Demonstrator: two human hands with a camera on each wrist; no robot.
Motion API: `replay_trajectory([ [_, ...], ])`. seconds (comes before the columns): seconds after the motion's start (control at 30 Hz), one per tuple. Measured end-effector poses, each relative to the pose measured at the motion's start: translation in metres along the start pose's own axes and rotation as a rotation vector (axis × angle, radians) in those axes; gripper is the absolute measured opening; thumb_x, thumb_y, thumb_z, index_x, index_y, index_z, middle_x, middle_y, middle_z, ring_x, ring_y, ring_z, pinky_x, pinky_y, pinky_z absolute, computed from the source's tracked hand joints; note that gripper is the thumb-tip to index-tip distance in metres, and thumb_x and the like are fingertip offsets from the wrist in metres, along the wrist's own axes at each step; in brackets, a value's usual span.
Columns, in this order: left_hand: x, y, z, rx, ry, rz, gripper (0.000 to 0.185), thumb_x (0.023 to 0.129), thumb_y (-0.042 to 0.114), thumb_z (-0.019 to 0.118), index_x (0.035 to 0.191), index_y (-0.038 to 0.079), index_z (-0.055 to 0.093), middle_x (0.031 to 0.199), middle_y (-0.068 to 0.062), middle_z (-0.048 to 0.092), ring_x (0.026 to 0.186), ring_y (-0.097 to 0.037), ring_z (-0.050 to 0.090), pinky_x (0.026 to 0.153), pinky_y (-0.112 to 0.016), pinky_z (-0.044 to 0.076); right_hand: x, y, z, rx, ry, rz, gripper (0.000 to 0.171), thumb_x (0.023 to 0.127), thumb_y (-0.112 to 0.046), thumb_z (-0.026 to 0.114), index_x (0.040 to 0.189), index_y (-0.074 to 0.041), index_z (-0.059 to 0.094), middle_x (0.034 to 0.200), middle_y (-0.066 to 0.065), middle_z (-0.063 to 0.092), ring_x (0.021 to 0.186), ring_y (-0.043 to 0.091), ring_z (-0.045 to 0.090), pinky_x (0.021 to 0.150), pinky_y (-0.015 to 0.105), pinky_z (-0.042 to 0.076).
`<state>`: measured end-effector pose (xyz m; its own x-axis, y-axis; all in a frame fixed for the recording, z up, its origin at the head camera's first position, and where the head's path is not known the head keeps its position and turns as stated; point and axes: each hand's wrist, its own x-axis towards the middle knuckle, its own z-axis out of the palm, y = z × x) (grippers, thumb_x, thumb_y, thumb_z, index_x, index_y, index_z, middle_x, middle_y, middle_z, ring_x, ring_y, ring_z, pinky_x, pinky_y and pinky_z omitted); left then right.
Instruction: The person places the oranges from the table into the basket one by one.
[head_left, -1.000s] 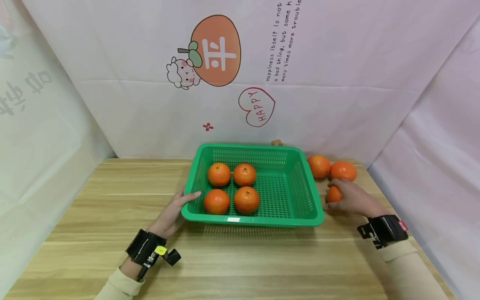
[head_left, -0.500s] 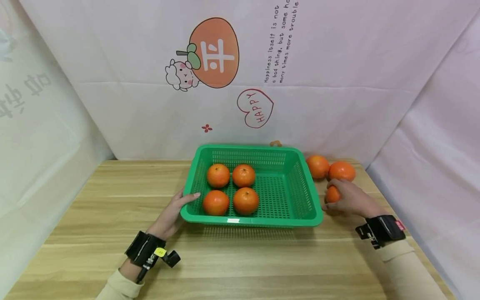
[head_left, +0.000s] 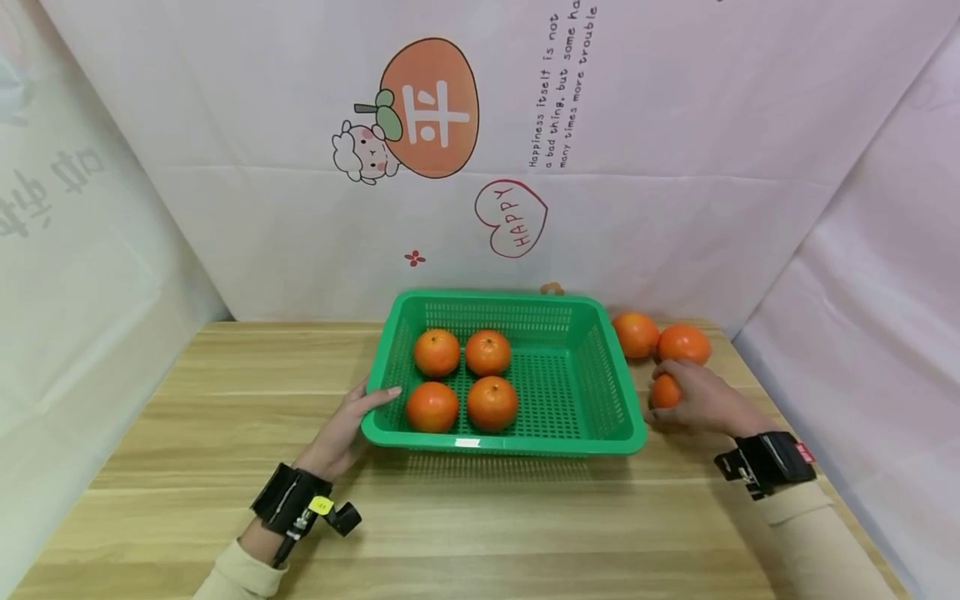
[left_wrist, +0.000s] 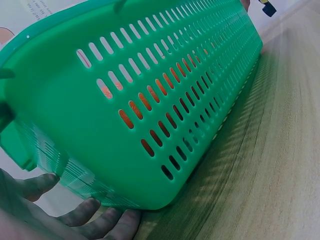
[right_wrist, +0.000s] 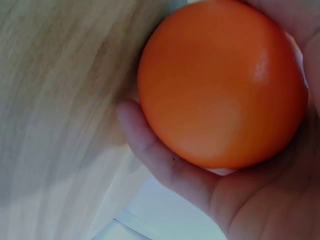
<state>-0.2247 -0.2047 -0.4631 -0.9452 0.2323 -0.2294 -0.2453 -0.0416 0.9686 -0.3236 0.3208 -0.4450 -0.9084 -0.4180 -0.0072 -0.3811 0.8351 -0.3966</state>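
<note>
The green plastic basket [head_left: 570,445] stands on the table with several oranges in its left half, one of them a front-left orange [head_left: 432,407]. My left hand [head_left: 341,435] holds the basket's left end, thumb hooked over the rim. In the left wrist view its other fingers [left_wrist: 104,223] lie against the outer wall [left_wrist: 60,130]. To the right of the basket, my right hand [head_left: 707,402] grips an orange [head_left: 664,392] low at the table. The right wrist view has this smooth orange [right_wrist: 220,85] filling the palm, thumb and fingers curved around it.
Two more oranges, a left one [head_left: 636,336] and a right one [head_left: 684,343], sit just behind my right hand. The wooden table [head_left: 480,533] ends at a printed white cloth [head_left: 300,233] behind, with more cloth hanging at both sides.
</note>
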Motion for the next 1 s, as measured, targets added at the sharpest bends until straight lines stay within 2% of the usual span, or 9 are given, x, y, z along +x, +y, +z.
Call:
replay_trajectory([
  [0.1,0.0,-0.002,0.0,-0.002,0.0,-0.006,0.075,0.107,0.038,0.053,0.17,0.025,0.015,0.172,-0.009,0.029,0.153,-0.029,0.032,0.123,-0.048,0.028,-0.001,-0.001,-0.001,0.0,0.009,-0.017,0.036,0.072,-0.02,0.092,0.094,-0.015,0.065,0.089,0.0,0.066,0.075,0.016,0.058,0.07,0.032,0.046],
  [0.27,0.001,-0.003,-0.001,0.004,0.004,-0.012,0.075,0.107,0.039,0.053,0.17,0.026,0.015,0.172,-0.009,0.03,0.152,-0.029,0.033,0.122,-0.047,0.029,0.001,-0.006,-0.006,-0.009,0.023,-0.053,0.036,0.069,-0.015,0.092,0.096,-0.013,0.068,0.092,0.0,0.068,0.079,0.016,0.059,0.071,0.03,0.048],
  [0.5,0.001,-0.002,-0.002,0.005,0.0,-0.007,0.075,0.107,0.039,0.053,0.17,0.026,0.015,0.173,-0.008,0.029,0.154,-0.029,0.031,0.123,-0.049,0.027,0.002,-0.01,-0.013,-0.049,0.048,-0.116,0.034,0.071,-0.008,0.083,0.102,-0.01,0.071,0.117,0.012,0.074,0.097,0.021,0.065,0.084,0.04,0.052],
  [0.6,0.0,-0.003,-0.002,0.004,-0.003,-0.003,0.075,0.107,0.038,0.053,0.17,0.026,0.014,0.173,-0.007,0.028,0.155,-0.029,0.029,0.125,-0.052,0.023,0.003,-0.012,-0.016,-0.06,0.059,-0.148,0.031,0.071,-0.006,0.082,0.098,-0.014,0.07,0.112,0.009,0.074,0.094,0.018,0.064,0.083,0.039,0.052],
  [0.73,0.0,-0.003,-0.001,0.007,-0.002,0.003,0.076,0.106,0.039,0.054,0.17,0.026,0.015,0.174,-0.006,0.026,0.157,-0.029,0.026,0.126,-0.054,0.02,0.004,-0.018,-0.02,-0.075,0.067,-0.156,0.032,0.072,-0.01,0.085,0.098,-0.016,0.068,0.103,0.001,0.071,0.089,0.016,0.06,0.08,0.036,0.05],
  [0.87,0.0,-0.003,-0.001,0.01,0.002,0.008,0.075,0.106,0.038,0.054,0.17,0.026,0.016,0.174,-0.007,0.027,0.157,-0.029,0.026,0.126,-0.055,0.019,0.003,-0.025,-0.027,-0.09,0.062,-0.15,0.04,0.075,-0.02,0.09,0.107,-0.013,0.067,0.105,0.003,0.07,0.092,0.017,0.061,0.079,0.037,0.051],
  [1.0,0.0,-0.002,0.0,0.014,0.007,0.007,0.075,0.106,0.038,0.054,0.17,0.026,0.016,0.173,-0.007,0.029,0.156,-0.029,0.027,0.126,-0.054,0.021,0.003,-0.031,-0.033,-0.092,0.052,-0.161,0.044,0.077,-0.027,0.092,0.109,-0.012,0.066,0.107,0.005,0.071,0.093,0.018,0.062,0.077,0.037,0.051],
])
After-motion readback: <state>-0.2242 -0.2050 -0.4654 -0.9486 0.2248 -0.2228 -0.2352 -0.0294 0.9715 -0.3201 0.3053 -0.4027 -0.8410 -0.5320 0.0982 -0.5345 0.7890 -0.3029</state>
